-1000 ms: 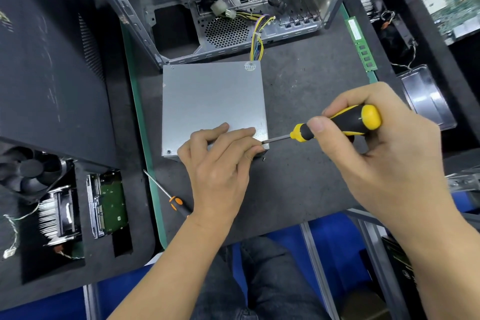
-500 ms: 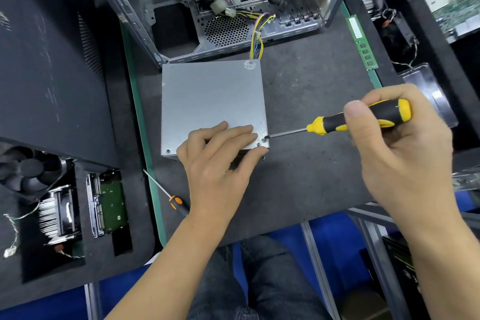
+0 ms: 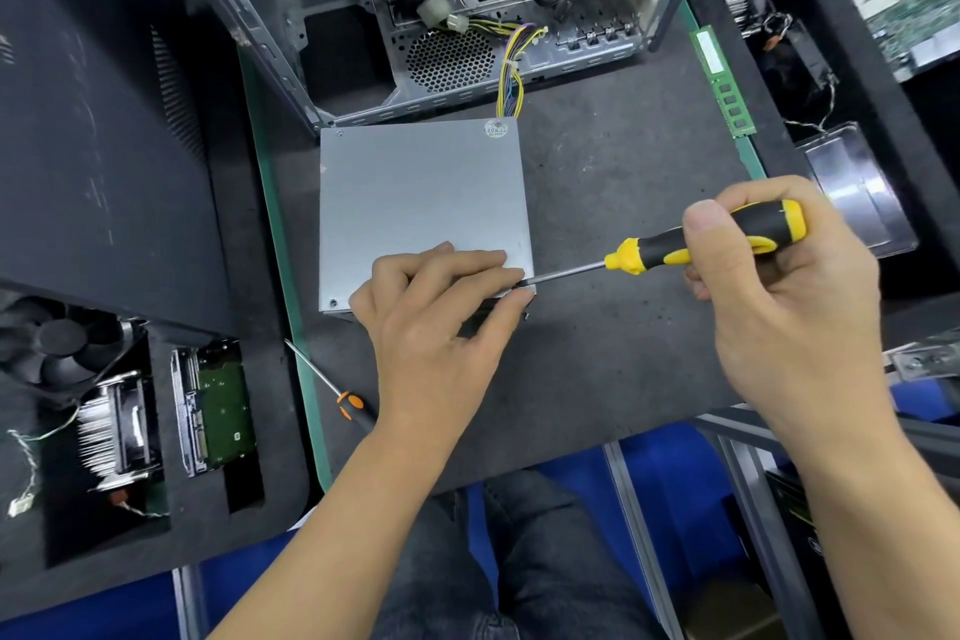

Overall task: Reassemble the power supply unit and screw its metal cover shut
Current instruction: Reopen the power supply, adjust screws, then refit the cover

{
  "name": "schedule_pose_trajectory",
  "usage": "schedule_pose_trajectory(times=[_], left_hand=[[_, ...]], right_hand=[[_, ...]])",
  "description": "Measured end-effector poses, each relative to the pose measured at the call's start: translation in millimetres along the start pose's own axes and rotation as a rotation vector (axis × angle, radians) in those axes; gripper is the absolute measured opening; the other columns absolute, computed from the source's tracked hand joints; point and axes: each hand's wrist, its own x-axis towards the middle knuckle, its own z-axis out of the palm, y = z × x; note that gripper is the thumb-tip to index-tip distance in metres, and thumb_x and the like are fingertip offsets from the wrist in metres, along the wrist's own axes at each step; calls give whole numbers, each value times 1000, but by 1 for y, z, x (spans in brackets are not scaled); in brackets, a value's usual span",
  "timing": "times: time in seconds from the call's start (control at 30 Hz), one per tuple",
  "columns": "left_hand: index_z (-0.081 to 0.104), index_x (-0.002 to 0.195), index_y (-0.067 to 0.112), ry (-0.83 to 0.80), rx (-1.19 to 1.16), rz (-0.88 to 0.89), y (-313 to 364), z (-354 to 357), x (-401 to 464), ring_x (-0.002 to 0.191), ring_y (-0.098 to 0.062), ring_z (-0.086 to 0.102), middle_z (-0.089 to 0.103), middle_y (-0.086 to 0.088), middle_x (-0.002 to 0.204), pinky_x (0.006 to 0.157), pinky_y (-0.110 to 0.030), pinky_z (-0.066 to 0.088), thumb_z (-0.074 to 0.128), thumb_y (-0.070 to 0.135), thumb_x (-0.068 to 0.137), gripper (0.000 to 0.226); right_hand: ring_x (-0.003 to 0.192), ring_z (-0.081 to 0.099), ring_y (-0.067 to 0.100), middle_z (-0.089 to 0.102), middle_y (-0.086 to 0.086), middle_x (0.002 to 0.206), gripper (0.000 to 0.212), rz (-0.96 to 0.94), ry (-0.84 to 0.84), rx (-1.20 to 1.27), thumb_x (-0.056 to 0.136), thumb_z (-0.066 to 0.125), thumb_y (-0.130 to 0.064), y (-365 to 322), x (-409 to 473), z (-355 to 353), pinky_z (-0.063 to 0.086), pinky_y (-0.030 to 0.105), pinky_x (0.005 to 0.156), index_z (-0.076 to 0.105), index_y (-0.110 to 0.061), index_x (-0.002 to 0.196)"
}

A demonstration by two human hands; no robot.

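The power supply unit [image 3: 415, 203] lies flat on the dark mat with its grey metal cover on top; yellow wires run from its far edge into the open case. My left hand [image 3: 441, 322] rests on the cover's near right corner, with index finger and thumb pinching the tip of the screwdriver shaft there. My right hand [image 3: 779, 307] grips the black and yellow handle of the screwdriver [image 3: 675, 250]. Its shaft lies almost level and points left at that corner. The tip and any screw under it are hidden by my fingers.
An open computer case [image 3: 467, 16] stands just behind the unit. A small orange screwdriver [image 3: 332, 387] lies at the mat's left edge. A green memory stick [image 3: 722, 83] and a metal tray [image 3: 857, 192] are at the right; a fan, heatsink and drive sit in foam at the left.
My right hand has drawn the screwdriver to the right, away from the corner. My left fingers flattened on the cover, then closed round the shaft tip again.
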Motion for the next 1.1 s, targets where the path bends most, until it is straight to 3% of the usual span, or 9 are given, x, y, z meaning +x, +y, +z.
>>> schedule_pose_trajectory(times=[0.4, 0.67, 0.83, 1.1], left_hand=[[80, 88, 22, -10, -22, -9, -3, -2, -2, 110, -14, 53, 70, 17, 104, 94, -38, 30, 83, 31, 77, 15], [79, 87, 22, -5, -17, -19, -2, -2, -2, 107, -19, 58, 72, 15, 103, 96, -32, 27, 83, 30, 77, 13], [79, 87, 21, -4, -18, -13, -1, -3, -2, 107, -19, 58, 72, 14, 102, 96, -33, 28, 84, 28, 77, 13], [79, 83, 22, 15, -9, 88, -10, -2, -5, 108, -19, 58, 71, 15, 104, 95, -33, 29, 79, 26, 84, 4]], right_hand=[[61, 50, 36, 54, 13, 69, 12, 32, 16, 8, 92, 60, -43, 3, -1, 1, 42, 41, 57, 58, -36, 82], [63, 47, 38, 51, 11, 65, 13, 80, 9, 33, 94, 61, -40, 6, -2, 1, 41, 44, 53, 58, -34, 83], [62, 48, 36, 52, 11, 64, 13, 87, 4, 34, 97, 60, -33, 7, -2, 0, 41, 42, 52, 58, -30, 84], [62, 49, 36, 54, 11, 66, 12, 76, 0, 17, 94, 61, -38, 6, 0, 2, 41, 41, 53, 59, -31, 84]])
